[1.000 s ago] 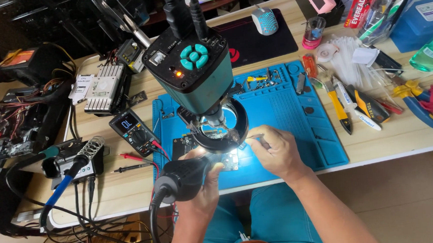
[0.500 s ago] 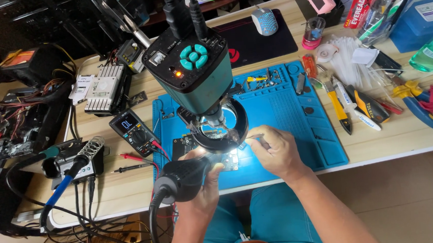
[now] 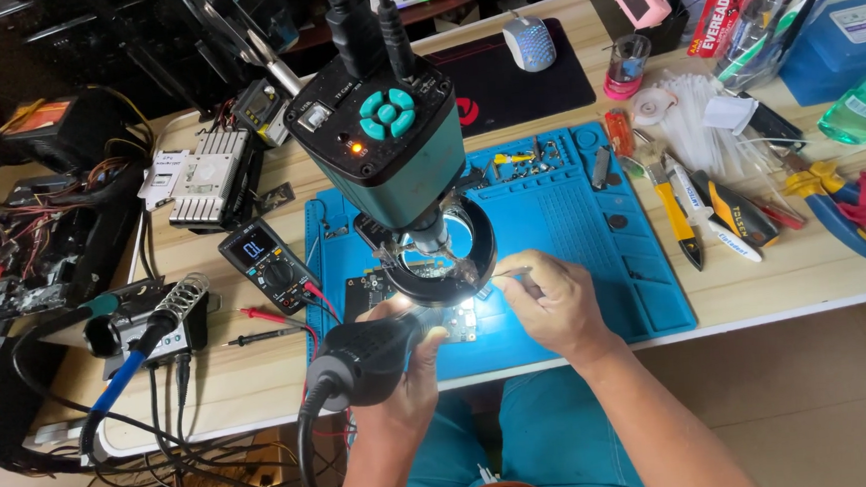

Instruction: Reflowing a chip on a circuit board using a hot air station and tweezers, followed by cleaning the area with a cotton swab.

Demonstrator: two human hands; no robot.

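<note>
My left hand (image 3: 408, 375) grips a black hot-air tool handle (image 3: 365, 356) with a thick black cable, its nozzle aimed at a small green circuit board (image 3: 458, 320) lit on the blue work mat (image 3: 593, 234). My right hand (image 3: 552, 301) pinches thin metal tweezers (image 3: 507, 275) whose tips reach toward the board under the ring light (image 3: 444, 263). A teal-grey microscope camera (image 3: 387, 141) hangs right above, hiding part of the board.
A multimeter (image 3: 266, 264) with red probes lies left of the mat. A soldering iron stand (image 3: 153, 326) and tangled cables fill the left side. Pliers, cutters and a knife (image 3: 711, 206) lie to the right. A mouse (image 3: 529, 42) rests on a black pad at the back.
</note>
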